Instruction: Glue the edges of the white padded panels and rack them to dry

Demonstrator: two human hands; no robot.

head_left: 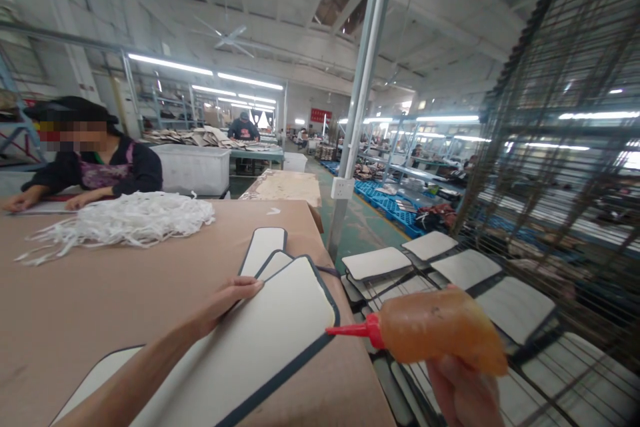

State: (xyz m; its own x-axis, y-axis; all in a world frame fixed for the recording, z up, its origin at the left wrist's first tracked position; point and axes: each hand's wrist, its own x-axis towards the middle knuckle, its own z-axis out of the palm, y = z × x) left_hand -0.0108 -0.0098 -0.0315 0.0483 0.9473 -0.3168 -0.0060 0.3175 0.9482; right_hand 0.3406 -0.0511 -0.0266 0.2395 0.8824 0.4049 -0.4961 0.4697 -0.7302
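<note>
Head view: white panel [250, 353] right of left grip [231, 297], over worktop [165, 287]
Left grip: pinching the panel's edge
Right grip [465, 383]: wrapped around amber bottle [435, 323]
Red nozzle [355, 329]: left of right grip, at panel's corner

On table [100, 307]: overlapping panels [240, 353] toward right edge, strip heap [135, 217] farther left. Behind heap: tub [190, 170]. Right of table: more panels [515, 307].

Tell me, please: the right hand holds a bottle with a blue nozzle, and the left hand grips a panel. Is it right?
Not quite: the head view shows a red nozzle, not blue. The right hand does hold the bottle, and the left hand grips a panel.
</note>
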